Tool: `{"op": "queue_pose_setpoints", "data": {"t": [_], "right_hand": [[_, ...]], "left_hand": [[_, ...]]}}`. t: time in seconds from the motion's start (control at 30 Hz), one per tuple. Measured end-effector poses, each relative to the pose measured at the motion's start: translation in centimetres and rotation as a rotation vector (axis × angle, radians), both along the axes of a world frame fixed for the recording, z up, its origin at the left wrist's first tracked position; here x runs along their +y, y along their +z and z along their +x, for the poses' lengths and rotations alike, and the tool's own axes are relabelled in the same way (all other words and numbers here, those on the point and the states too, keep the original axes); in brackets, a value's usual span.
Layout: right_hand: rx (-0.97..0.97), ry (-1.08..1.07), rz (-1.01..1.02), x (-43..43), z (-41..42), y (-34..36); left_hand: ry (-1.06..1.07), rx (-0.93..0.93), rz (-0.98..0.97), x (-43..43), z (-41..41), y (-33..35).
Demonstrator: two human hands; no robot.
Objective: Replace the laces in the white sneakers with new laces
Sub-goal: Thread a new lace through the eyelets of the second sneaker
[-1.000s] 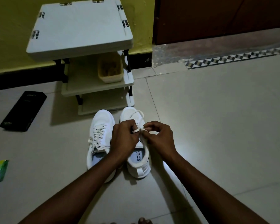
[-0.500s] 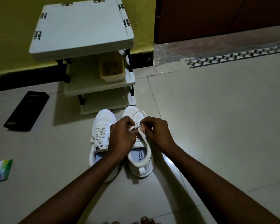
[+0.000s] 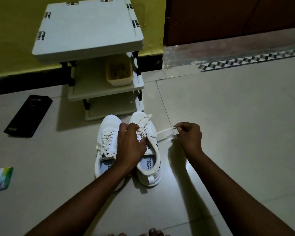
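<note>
- Two white sneakers stand side by side on the tiled floor (image 3: 228,133), toes pointing away towards a shelf rack (image 3: 89,31), heels towards the person.
- Left sneaker (image 3: 107,143): laced across its eyelets with a cream lace, loose ends trailing over its outer side.
- Right sneaker (image 3: 148,150): laced only over the front rows. The mouth is open and the insole print reads "SPEED FLEXIBLE". A thin dark stripe runs along its right side, and there is a pull tab at the heel.
- Lace (image 3: 165,130): flat and cream. It runs out from the right sneaker's eyelets, straight across to the right and clear of the floor. A second strand just below it is blurred.
- Left hand (image 3: 131,145): fingers curled down over the lacing area of the right sneaker, gripping it there. The hand's back hides exactly which part it grips. The wrist crosses over the left sneaker's heel.
- Right hand (image 3: 189,135): out to the right of the sneakers, above the floor, fingertips pinching the lace near its end.
- Edges: the sneaker toes sit just beside the rack's bottom shelf. A yellow tub (image 3: 118,72) sits on the middle shelf.
- Open room: bare tile lies to the right of the sneakers, up to a checkered tile strip (image 3: 245,60) and a brown door (image 3: 228,17).
- Left side: a black box (image 3: 28,116) lies well apart from the sneakers. A green-and-white packet (image 3: 0,178) is at the frame edge.
- Toes (image 3: 153,232) show at the bottom edge.
</note>
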State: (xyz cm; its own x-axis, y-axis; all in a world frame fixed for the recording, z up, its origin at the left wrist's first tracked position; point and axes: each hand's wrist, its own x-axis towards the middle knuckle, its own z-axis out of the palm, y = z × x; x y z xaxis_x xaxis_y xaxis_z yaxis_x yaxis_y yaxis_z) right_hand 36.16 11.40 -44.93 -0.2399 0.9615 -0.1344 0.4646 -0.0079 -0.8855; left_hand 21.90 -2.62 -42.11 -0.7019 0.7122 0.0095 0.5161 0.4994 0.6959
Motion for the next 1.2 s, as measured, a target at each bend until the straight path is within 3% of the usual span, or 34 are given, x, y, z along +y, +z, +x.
{"op": "queue_pose_setpoints", "data": {"t": [0.13,0.2,0.27,0.33,0.37,0.47,0.53,0.6,0.67,0.73,0.77,0.83,0.87,0.9,0.93,1.0,1.03,1.07,1.13,1.2], "right_hand": [[0.64,-0.262,-0.722,-0.6,-1.3,2.1],[0.942,-0.286,-0.896,-0.7,-1.7,3.4],[0.952,-0.17,-0.903,-0.9,-1.9,4.1],[0.736,0.059,-0.712,-1.2,-2.1,4.0],[0.582,0.195,-0.519,-1.3,-1.9,3.9],[-0.028,0.656,0.325,-0.4,-1.4,3.1],[-0.379,0.957,0.553,0.1,-1.5,2.8],[-0.472,0.951,0.729,0.2,-1.7,3.0],[-0.268,0.626,0.858,0.0,-1.9,3.2],[0.029,0.238,0.706,-0.7,-2.0,4.3],[0.215,0.099,0.478,-0.7,-2.1,4.7],[0.729,-0.108,-0.267,-0.6,-2.6,5.8],[0.895,-0.154,-0.574,-0.5,-2.7,6.0],[0.859,-0.138,-0.686,-0.5,-2.5,6.1],[0.629,-0.033,-0.538,-0.5,-2.1,5.8],[0.084,0.325,0.105,-0.1,-1.0,4.8],[-0.095,0.498,0.342,0.2,-0.7,4.4],[-0.251,0.666,0.429,0.6,-0.6,4.4],[-0.419,0.9,0.364,0.8,-0.9,5.3],[-0.563,0.973,0.472,0.8,-1.7,6.4]], "left_hand": [[0.028,-0.019,-0.05,0.1,0.0,-0.3],[0.027,-0.025,-0.053,0.1,0.1,-0.3],[0.026,-0.018,-0.063,0.2,0.2,-0.2],[0.027,0.0,-0.083,0.3,0.2,-0.2],[0.028,0.01,-0.093,0.4,0.3,-0.2],[0.022,0.027,-0.103,0.4,0.4,-0.1],[0.013,0.031,-0.096,0.4,0.4,-0.1],[0.017,0.023,-0.099,0.5,0.4,0.0],[0.014,0.011,-0.095,0.4,0.2,0.2],[0.012,0.001,-0.093,0.3,0.1,0.3],[0.014,-0.003,-0.099,0.3,0.0,0.4],[0.014,-0.013,-0.109,0.3,-0.2,0.3],[0.015,-0.013,-0.113,0.2,-0.3,0.4],[0.017,-0.011,-0.12,0.3,-0.3,0.4],[0.02,-0.007,-0.122,0.3,-0.4,0.4],[0.019,-0.003,-0.116,0.3,-0.5,0.6],[0.017,-0.004,-0.116,0.4,-0.5,0.7],[0.012,-0.001,-0.118,0.3,-0.4,0.9],[0.006,0.014,-0.11,0.3,-0.2,1.1],[0.002,0.028,-0.102,0.4,0.0,1.3]]}}
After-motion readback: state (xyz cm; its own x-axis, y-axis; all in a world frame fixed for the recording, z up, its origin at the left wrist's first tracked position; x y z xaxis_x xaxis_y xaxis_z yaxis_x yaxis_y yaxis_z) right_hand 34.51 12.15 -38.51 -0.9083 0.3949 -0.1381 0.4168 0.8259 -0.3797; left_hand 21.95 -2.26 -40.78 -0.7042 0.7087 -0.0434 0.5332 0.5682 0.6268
